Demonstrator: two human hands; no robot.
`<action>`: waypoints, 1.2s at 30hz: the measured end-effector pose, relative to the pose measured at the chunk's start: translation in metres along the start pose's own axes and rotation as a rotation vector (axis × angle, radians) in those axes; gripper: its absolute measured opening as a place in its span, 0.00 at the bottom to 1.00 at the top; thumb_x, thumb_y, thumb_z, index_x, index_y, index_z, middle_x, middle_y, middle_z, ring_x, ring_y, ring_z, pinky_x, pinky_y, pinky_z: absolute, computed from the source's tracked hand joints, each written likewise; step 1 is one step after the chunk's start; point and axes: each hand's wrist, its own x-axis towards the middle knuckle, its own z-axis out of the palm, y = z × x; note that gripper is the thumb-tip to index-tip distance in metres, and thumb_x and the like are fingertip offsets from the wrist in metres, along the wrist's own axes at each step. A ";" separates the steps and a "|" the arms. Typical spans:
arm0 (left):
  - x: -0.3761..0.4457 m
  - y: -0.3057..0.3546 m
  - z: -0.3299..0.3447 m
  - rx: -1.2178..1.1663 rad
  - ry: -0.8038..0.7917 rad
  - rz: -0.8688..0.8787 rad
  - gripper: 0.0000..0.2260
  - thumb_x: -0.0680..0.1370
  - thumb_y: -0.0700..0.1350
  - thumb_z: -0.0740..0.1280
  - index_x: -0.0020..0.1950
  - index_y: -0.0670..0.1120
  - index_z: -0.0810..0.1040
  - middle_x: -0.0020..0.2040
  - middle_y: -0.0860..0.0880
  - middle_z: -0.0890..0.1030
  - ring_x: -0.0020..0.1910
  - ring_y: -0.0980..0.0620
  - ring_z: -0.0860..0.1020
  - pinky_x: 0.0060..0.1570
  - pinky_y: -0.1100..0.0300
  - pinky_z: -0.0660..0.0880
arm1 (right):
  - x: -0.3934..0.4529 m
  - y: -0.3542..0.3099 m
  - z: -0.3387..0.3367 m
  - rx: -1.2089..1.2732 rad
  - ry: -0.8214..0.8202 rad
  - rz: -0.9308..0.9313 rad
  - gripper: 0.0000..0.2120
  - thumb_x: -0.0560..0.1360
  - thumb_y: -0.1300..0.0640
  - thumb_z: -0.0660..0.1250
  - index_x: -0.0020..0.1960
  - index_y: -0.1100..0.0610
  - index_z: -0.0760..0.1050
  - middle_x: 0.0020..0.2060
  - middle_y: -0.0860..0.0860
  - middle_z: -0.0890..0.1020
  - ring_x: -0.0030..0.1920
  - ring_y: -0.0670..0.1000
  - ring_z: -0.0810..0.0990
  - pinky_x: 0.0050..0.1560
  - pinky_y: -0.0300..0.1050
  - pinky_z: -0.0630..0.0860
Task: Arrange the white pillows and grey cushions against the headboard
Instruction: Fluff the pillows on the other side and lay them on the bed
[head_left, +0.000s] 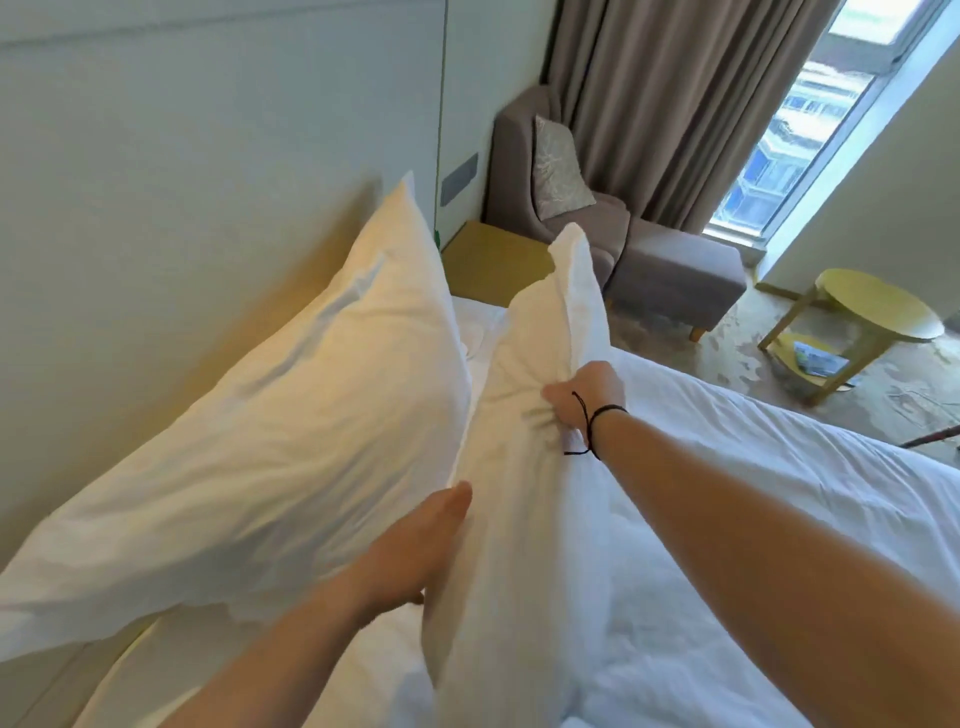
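Held pillow (524, 415) upright, edge-on.

Both pillows, the one leaning at the headboard (291, 415) and the held one (524, 467), are plain white, as is the duvet (753, 545). The headboard (182, 182) is pale grey-green. Far off, a taupe armchair (597, 223) carries a grey cushion (558, 166) with a pale leafy pattern. The curtain (675, 104) is brown-grey; the round table (878, 306) is yellow. A black cord (597, 421) circles the right wrist.
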 end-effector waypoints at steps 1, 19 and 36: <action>0.003 -0.022 -0.004 0.038 0.009 -0.029 0.37 0.66 0.79 0.47 0.67 0.61 0.70 0.67 0.60 0.74 0.65 0.55 0.74 0.56 0.59 0.71 | 0.001 -0.001 0.028 0.000 -0.052 0.030 0.08 0.70 0.57 0.69 0.39 0.60 0.72 0.34 0.55 0.78 0.36 0.56 0.77 0.32 0.44 0.73; -0.007 -0.148 -0.028 -0.110 0.347 -0.088 0.14 0.74 0.56 0.72 0.36 0.47 0.77 0.32 0.51 0.81 0.31 0.58 0.76 0.32 0.61 0.70 | -0.115 0.055 0.188 0.033 -0.425 0.124 0.44 0.71 0.31 0.62 0.78 0.44 0.46 0.79 0.46 0.50 0.78 0.49 0.49 0.76 0.56 0.53; -0.015 -0.175 -0.043 0.238 0.458 -0.103 0.11 0.77 0.60 0.63 0.55 0.58 0.72 0.45 0.54 0.79 0.46 0.48 0.78 0.40 0.53 0.72 | -0.173 0.092 0.156 -0.075 -0.587 0.078 0.39 0.74 0.39 0.66 0.78 0.40 0.48 0.78 0.46 0.54 0.76 0.50 0.58 0.73 0.50 0.60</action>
